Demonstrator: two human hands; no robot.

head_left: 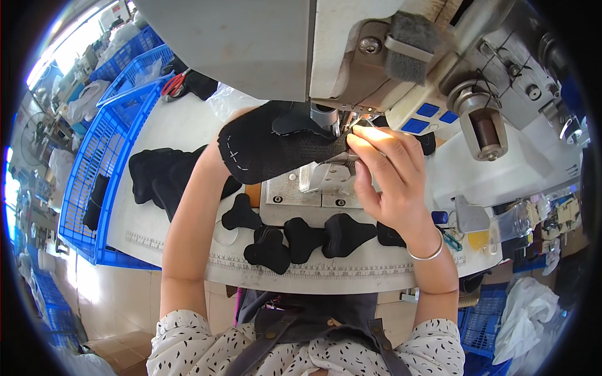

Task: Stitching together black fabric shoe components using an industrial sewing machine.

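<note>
Black upper (276, 147) lying under the needle of the sewing machine (351, 56), toward the far middle of the worktop (169, 125), draped over the left hand. Left hand hidden beneath the fabric; impossible to tell how its fingers sit, only that the forearm runs up into the piece. Right hand (385, 175) at the presser foot (345, 135), fingers together and pressed flat on the fabric's right end, thumb tucked below.

Soft and light by the look of it, limp knit with a fine mesh grain, white dashed chalk marks near its left end, a smoother patch stitched on top. Likely to sag and slide unless held taut from both ends; best gripped at the edges, clear of the needle.

Small black cut pieces (301, 238), rounded and three-lobed, in a row along the near edge beside the printed ruler strip (282, 266). More black parts (157, 175) stacked toward the left edge. Blue crate (94, 156) beyond that edge, stiff plastic lattice. Thin metal bangle (426, 254) on the right wrist.
</note>
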